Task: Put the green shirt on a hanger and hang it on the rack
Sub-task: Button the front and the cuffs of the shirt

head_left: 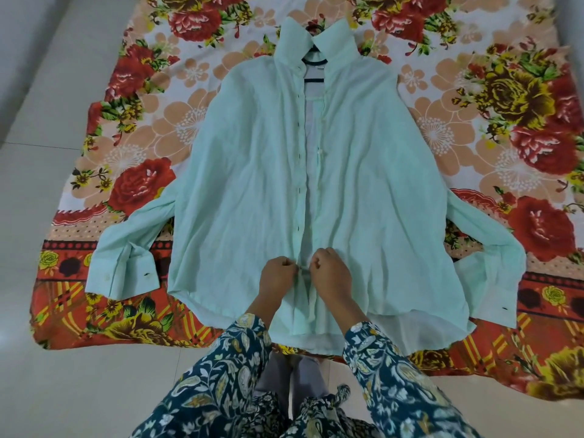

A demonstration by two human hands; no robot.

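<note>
A pale green shirt (246,172) lies flat and face up on a floral sheet, its collar at the far end and both sleeves spread out. Its front is partly unbuttoned, showing the white inside. A dark hanger (314,61) sits inside the shirt, visible only at the neck opening, its hook lying past the collar. My left hand (278,275) pinches the left front edge near the hem. Just to its right, my right hand (330,270) pinches the right front edge. The two hands nearly touch at the placket.
The floral sheet (505,121), red, orange and white, is spread over a pale tiled floor (47,74). My patterned dark-blue sleeves (379,368) reach in from the bottom. No rack is in view.
</note>
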